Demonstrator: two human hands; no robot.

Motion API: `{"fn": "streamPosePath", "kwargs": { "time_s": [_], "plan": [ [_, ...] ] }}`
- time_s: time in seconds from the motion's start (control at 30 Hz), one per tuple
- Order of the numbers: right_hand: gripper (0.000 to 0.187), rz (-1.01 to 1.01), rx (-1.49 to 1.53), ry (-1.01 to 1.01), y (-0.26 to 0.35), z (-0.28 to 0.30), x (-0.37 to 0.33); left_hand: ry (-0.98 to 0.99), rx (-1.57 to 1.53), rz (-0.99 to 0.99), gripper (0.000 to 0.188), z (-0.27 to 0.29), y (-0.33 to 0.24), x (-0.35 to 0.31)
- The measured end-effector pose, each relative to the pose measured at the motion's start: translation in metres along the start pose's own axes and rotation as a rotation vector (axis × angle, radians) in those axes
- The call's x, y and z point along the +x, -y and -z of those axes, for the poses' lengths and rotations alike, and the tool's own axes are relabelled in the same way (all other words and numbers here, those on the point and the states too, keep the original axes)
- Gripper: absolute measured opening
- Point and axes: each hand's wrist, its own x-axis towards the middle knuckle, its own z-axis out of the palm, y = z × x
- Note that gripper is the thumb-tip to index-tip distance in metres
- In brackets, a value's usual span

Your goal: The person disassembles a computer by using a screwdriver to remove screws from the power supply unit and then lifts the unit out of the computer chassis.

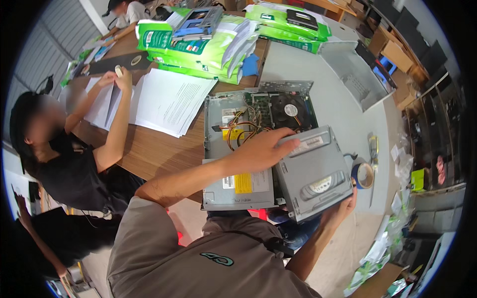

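Between my two hands is a grey metal optical drive (310, 171), a flat box tilted above the right side of an opened desktop computer case (238, 198). My left hand (271, 146) grips its far left edge, the thumb lying on the top face near a white label. At the near right corner, my right hand (343, 206) holds the drive from the side and below; most of its fingers are hidden. Inside the case I see a black cooling fan (290, 110), a green circuit board and a bundle of coloured cables (241, 130).
To the right lie a tape roll (362, 175) and a screwdriver (373, 148). A detached grey metal cover (355, 74) stands at the far right. Green paper packs (194, 54) and loose printed sheets (174, 99) occupy the far left, where another person sits, hands raised.
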Motion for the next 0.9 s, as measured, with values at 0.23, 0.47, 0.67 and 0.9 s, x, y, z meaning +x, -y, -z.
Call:
{"fn": "streamPosePath", "kwargs": {
  "time_s": [0.23,0.47,0.67,0.9],
  "plan": [
    [0.072,-0.047,-0.074,-0.056,0.003,0.004,-0.012,-0.092,-0.067,-0.131,0.042,-0.002,-0.002,-0.007],
    [0.064,-0.102,-0.050,-0.054,0.001,0.018,-0.011,-0.204,-0.056,-0.257,0.041,-0.006,0.002,-0.006],
    [0.072,-0.076,-0.045,0.004,-0.003,0.028,-0.014,-0.126,-0.059,-0.165,0.045,0.000,-0.002,-0.009],
    [0.074,-0.038,-0.097,0.046,0.016,0.008,-0.003,-0.092,-0.097,-0.159,0.045,-0.004,0.000,-0.008]
  ]
}}
